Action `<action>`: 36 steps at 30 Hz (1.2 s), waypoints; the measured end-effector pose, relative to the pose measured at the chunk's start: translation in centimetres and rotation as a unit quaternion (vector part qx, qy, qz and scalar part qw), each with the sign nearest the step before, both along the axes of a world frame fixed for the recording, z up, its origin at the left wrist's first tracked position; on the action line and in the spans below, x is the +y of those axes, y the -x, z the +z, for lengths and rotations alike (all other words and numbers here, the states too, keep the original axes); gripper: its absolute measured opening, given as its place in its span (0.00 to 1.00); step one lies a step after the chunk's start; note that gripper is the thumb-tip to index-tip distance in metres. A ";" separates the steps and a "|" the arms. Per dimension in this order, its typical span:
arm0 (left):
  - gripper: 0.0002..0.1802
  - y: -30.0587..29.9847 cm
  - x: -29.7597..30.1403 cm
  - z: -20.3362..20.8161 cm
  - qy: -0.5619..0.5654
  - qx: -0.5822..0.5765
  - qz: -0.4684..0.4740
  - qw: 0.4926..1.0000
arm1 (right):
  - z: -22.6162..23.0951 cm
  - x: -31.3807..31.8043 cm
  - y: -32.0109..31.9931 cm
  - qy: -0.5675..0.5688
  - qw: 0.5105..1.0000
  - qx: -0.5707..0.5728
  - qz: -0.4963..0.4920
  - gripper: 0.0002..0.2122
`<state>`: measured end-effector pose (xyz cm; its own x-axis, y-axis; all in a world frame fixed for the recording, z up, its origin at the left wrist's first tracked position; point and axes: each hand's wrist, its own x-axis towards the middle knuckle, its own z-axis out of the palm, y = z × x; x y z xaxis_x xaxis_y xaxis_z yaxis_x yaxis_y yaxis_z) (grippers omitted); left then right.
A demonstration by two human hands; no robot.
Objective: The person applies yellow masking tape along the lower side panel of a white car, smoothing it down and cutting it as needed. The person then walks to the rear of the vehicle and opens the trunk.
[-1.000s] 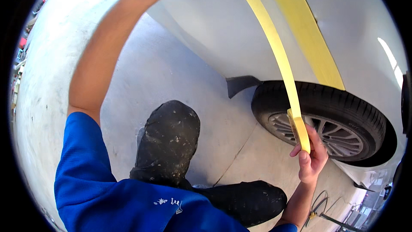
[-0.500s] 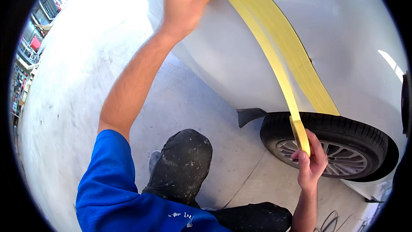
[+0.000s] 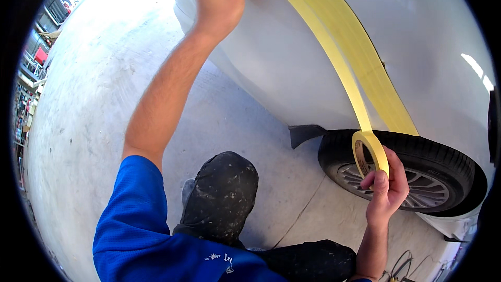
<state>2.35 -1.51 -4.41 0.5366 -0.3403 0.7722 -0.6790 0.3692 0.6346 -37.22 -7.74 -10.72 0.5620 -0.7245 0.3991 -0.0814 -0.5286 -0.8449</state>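
Note:
A roll of yellow masking tape is held in my right hand, thumb and fingers closed on its lower rim. From the roll a narrow strip stretches up across the pale car body panel to my left hand. The left fingers are pinched on the strip's upper end at the top edge of the picture, partly cut off. Beside the strip, a wider band of yellow tape lies on the panel, reaching down to the wheel arch. A thin wedge of bare panel shows between strip and band near the roll.
Below the tape is a car wheel with black tyre; a dark flap hangs at the arch's front corner. Dark cables lie on the concrete floor at lower right. Shelves with goods line the far left.
The tape roll has turned to show its open ring and shifted slightly right with my right hand. My left hand has moved slightly up and left.

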 end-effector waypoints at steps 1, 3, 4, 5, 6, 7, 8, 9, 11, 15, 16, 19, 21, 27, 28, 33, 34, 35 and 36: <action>0.11 0.0 -0.1 -0.1 0.003 0.000 0.005 1.000 | 0.2 0.1 0.1 -0.006 1.000 0.003 0.003 0.26; 0.12 0.1 -0.2 -0.1 0.011 0.000 0.015 1.000 | 0.7 0.4 0.0 -0.017 1.000 0.006 0.009 0.26; 0.12 0.1 -0.2 -0.1 0.014 -0.001 0.020 1.000 | 0.9 0.7 -0.1 -0.021 1.000 0.005 0.013 0.26; 0.12 0.2 -0.2 0.0 0.017 -0.002 0.027 0.999 | 1.0 1.0 -0.2 -0.026 0.999 0.004 0.017 0.26; 0.12 0.2 -0.2 0.1 0.019 -0.002 0.032 0.999 | 1.1 1.1 -0.2 -0.025 1.000 0.003 0.018 0.27; 0.12 0.2 -0.1 0.0 0.024 -0.003 0.040 0.999 | 1.1 1.2 -0.3 -0.023 1.000 0.001 0.019 0.27; 0.12 0.2 -0.3 0.1 0.028 -0.002 0.045 0.999 | 1.2 1.2 -0.2 -0.021 1.000 0.001 0.018 0.27; 0.12 0.2 -0.4 0.1 0.034 -0.002 0.050 0.998 | 1.2 1.1 -0.2 -0.024 1.000 0.001 0.016 0.27; 0.12 0.2 -0.5 0.2 0.045 -0.001 0.065 0.997 | 1.1 0.8 -0.2 -0.032 0.999 -0.001 0.015 0.26; 0.13 0.4 -0.6 0.6 0.074 -0.012 0.121 0.990 | 0.7 0.9 -0.5 -0.044 0.999 -0.013 0.024 0.25; 0.13 0.6 -0.6 0.8 0.083 -0.025 0.145 0.986 | 0.8 0.8 -0.5 -0.045 0.999 -0.014 0.027 0.25; 0.13 1.3 -1.3 -0.6 0.098 -0.146 0.230 0.957 | 0.7 0.4 -0.3 -0.052 0.998 -0.019 0.033 0.25; 0.13 1.3 -1.5 -2.7 0.080 -0.278 0.264 0.920 | 0.5 0.2 0.2 -0.043 0.998 -0.017 0.040 0.25; 0.27 0.8 -1.6 -5.1 0.031 -0.452 0.305 0.838 | 0.6 -1.1 2.9 0.130 0.981 0.115 0.090 0.24; 0.27 0.8 -1.6 -5.1 0.035 -0.465 0.304 0.831 | 0.2 -0.4 3.5 0.095 0.986 0.124 0.065 0.23; 0.31 -0.2 -1.6 -4.9 0.031 -0.504 0.297 0.810 | -0.1 0.3 5.0 -0.001 0.956 0.280 -0.085 0.13; 0.32 -0.2 -1.3 -4.7 0.024 -0.500 0.289 0.816 | -0.2 -0.1 5.0 -0.006 0.951 0.291 -0.105 0.12; 0.34 0.0 -1.4 -4.9 0.017 -0.494 0.278 0.824 | -0.1 -0.2 5.0 -0.020 0.950 0.288 -0.120 0.11; 0.35 0.2 -1.5 -5.0 0.011 -0.488 0.267 0.831 | 0.0 -0.4 4.9 -0.034 0.949 0.285 -0.134 0.11</action>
